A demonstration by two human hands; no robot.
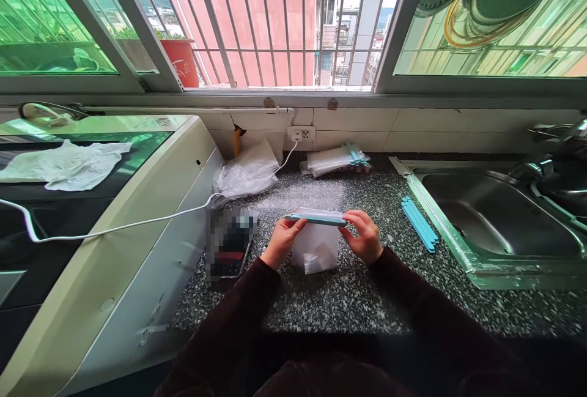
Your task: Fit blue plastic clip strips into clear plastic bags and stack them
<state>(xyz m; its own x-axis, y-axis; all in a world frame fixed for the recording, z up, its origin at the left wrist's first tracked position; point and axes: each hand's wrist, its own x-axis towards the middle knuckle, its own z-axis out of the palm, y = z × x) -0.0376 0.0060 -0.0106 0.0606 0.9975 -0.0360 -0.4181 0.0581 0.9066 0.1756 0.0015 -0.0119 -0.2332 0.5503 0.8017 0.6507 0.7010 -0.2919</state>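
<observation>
Between both hands, a thin light-blue strip is held level above the counter, with clear plastic along its far side. My left hand grips its left end, thumb on top. At the right end, my right hand pinches it between thumb and fingers. Below the strip hangs or lies a translucent plastic bag; whether it is joined to the strip I cannot tell. More light-blue strips lie side by side on the counter to the right, near the sink.
Behind are a pile of clear bags with blue strips and a crumpled plastic bag. A phone lies left of my hands. A white cable runs from the wall socket leftward. The sink is at right.
</observation>
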